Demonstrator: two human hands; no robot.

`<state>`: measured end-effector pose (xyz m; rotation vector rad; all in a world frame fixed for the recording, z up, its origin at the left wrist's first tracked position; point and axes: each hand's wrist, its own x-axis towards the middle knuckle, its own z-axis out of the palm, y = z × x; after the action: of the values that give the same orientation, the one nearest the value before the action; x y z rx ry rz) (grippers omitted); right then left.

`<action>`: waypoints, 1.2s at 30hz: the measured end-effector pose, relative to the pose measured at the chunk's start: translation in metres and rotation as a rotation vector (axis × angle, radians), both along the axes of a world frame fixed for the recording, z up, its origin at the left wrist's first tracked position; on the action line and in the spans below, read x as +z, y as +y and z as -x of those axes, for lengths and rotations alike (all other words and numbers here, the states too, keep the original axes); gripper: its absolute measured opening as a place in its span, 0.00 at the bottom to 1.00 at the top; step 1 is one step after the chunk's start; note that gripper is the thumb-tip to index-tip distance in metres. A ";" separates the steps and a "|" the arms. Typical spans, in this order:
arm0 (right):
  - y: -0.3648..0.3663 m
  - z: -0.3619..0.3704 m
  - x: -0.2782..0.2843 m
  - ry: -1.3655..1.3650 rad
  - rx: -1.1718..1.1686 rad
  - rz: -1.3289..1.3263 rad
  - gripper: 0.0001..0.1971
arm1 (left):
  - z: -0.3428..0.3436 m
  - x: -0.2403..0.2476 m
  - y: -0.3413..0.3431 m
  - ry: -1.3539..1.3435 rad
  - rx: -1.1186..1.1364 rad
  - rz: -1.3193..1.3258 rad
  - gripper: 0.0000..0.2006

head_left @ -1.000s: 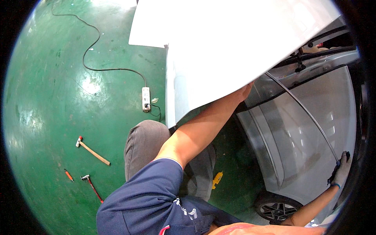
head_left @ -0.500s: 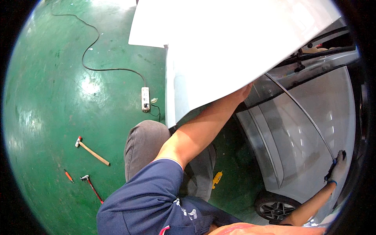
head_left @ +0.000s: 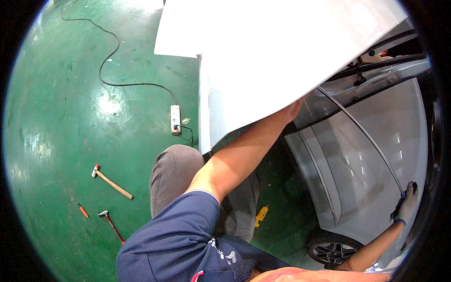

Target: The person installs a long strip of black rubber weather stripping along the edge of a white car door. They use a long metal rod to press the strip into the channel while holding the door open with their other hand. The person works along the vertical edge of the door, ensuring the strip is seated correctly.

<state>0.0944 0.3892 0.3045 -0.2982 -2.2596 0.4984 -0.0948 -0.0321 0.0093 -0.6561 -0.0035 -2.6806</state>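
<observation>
My right hand [head_left: 408,207], in a grey and black work glove, grips the blue-handled end of a long, slightly bent metal rod [head_left: 358,123]. From there the rod runs up and left, past the grey-white car side, until its far end goes out of sight at the edge of a large white car panel [head_left: 263,61]. My bare left arm stretches under that panel's lower edge. Only part of my left hand [head_left: 296,109] shows, close to where the rod disappears; its fingers are hidden behind the panel.
The car's side panel [head_left: 361,164] and wheel [head_left: 333,251] stand to my right. On the green floor lie a wooden-handled mallet [head_left: 112,183], a red-handled hammer [head_left: 111,226], an orange tool [head_left: 83,211], a yellow tool [head_left: 261,216] and a corded power strip [head_left: 175,120].
My right hand and the rod's handle end have shifted very slightly right and down. The left arm keeps nearly the same place. The whole view has moved a touch.
</observation>
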 end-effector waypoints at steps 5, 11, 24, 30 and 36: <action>0.064 0.027 -0.004 0.113 0.021 -0.293 0.27 | -0.009 0.012 0.004 -0.011 -0.011 0.007 0.13; 0.026 0.006 -0.001 0.057 0.056 -0.042 0.28 | -0.007 0.006 -0.002 -0.030 -0.022 0.001 0.14; 0.024 0.010 -0.010 -0.044 0.023 0.041 0.29 | -0.012 0.008 -0.002 -0.051 0.009 0.015 0.12; -0.002 -0.010 -0.011 0.060 0.041 0.019 0.27 | -0.019 0.013 -0.008 -0.061 0.035 0.075 0.12; 0.015 0.001 -0.015 0.030 -0.031 -0.098 0.25 | -0.016 0.011 -0.004 -0.054 0.030 0.057 0.12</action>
<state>0.0938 0.4043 0.2899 -0.2736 -2.2386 0.3717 -0.0790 -0.0364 0.0199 -0.5965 -0.1039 -2.6765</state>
